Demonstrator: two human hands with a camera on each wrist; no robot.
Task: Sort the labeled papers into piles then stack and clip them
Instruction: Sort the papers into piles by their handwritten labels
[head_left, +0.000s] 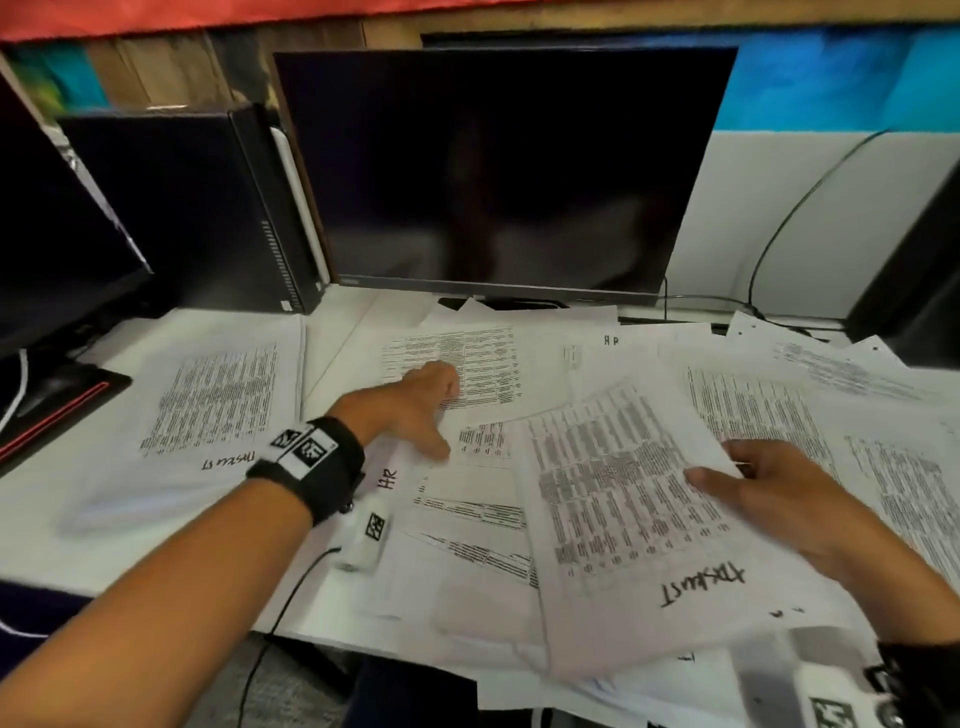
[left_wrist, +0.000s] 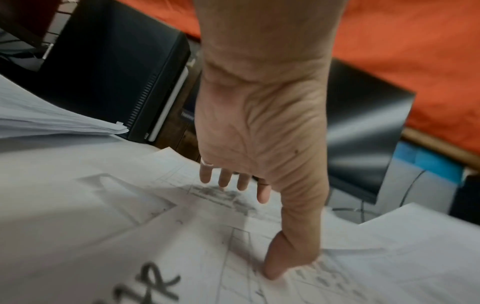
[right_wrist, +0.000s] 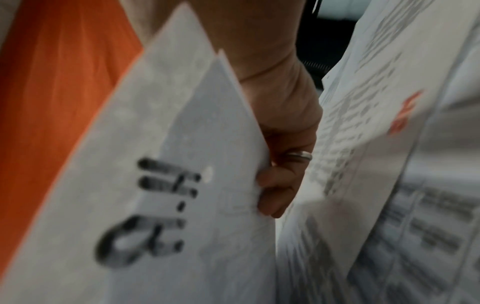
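A: Where is the left hand (head_left: 421, 400)?

B: In front of the monitor (head_left: 504, 166), stretched out over the loose papers (head_left: 467, 374) spread below the screen. The fingers are straight and spread, thumb (left_wrist: 275, 265) down on a sheet; the left wrist view shows the fingertips (left_wrist: 263, 195) hanging just above the print. It grips nothing.

A: And the right hand (head_left: 779, 499)?

B: Nearer the person than the monitor and to its right. It pinches a sheet (head_left: 623, 509) by the right edge, thumb on top, the other fingers underneath. The right wrist view shows curled fingers (right_wrist: 275, 185) behind the paper, one with a ring (right_wrist: 298, 156). That view is blurred.

A: What does the sheet say?

B: Dense rows of print, with handwriting at its near end that seems to read TASKLIST. It lies tilted over other papers in front of the monitor.

A: Any sorted pile?

B: One, left of the monitor, in front of the PC tower (head_left: 208, 208): a pile (head_left: 208, 395) with similar handwriting at its near edge. Between it and the held sheet lies a paper marked HR (head_left: 388, 479), just by the left wrist. More sheets fan out right of the monitor, over the desk (head_left: 343, 322).
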